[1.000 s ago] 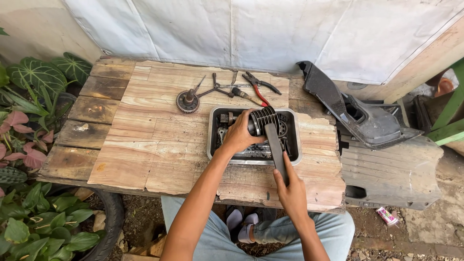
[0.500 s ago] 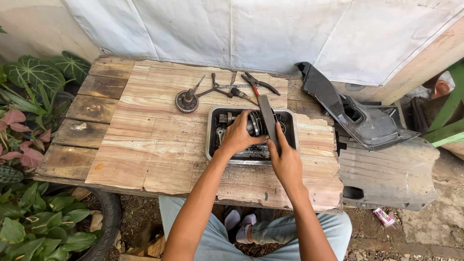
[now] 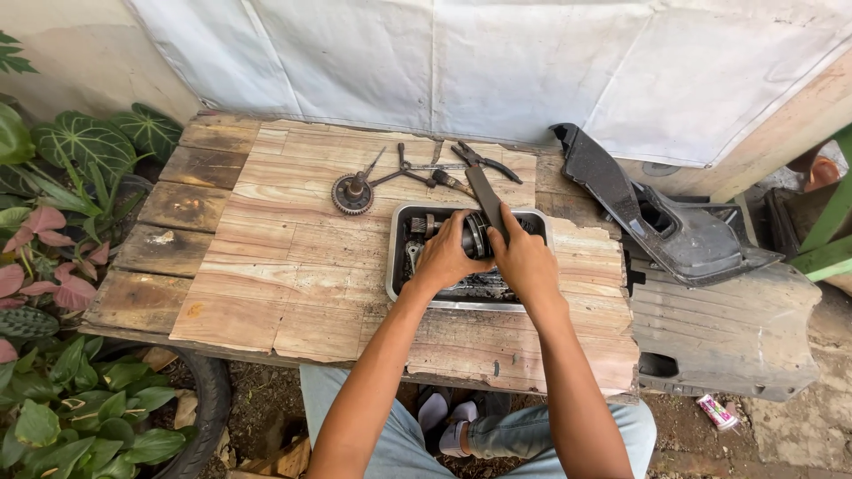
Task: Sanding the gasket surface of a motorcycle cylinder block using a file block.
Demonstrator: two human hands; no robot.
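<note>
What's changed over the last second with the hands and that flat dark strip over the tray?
The right hand moved forward from the table's near edge to the metal tray, swinging the flat dark strip from pointing back toward the person to pointing away, toward the pliers. It still holds the strip. The left hand stayed on the dark cylindrical part in the tray. The gear and tools on the wooden table did not move.

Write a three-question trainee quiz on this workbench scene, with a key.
1. True or false: the left hand grips a dark cylindrical part over the metal tray.
2. The right hand holds: A) a flat dark strap; B) a hammer; C) a bottle.
3. Fill in: the toothed gear lies on the wooden ____, outside the tray.

Key: 1 true; 2 A; 3 table.
</note>
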